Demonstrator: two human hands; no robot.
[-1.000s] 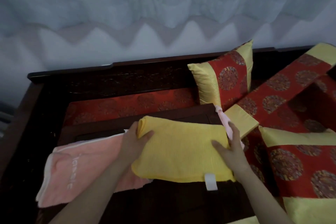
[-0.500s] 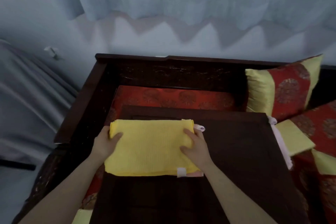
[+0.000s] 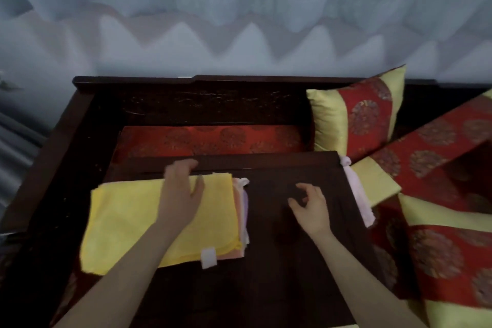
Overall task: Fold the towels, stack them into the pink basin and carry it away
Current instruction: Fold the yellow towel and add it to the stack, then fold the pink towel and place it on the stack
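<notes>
On the dark wooden table [image 3: 279, 261], at about nine o'clock from its middle, lay the folded yellow towel [image 3: 127, 221] atop a stack, peach and lilac edges showing beneath. The left hand [image 3: 181, 194] rested flat and open on it, gripping nothing; the right hand [image 3: 308, 205] hovered at three o'clock, fingers loosely curled, empty. A pale pink towel [image 3: 358, 194] draped off the table's right edge looked unfolded. No pink basin showed, so stacking into it and carrying remained, by my judgement.

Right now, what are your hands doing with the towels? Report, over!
Left hand flat on the yellow towel, top of the folded stack. Right hand open, empty, over the dark table. Pink basin not in view. Nothing in the way.
</notes>
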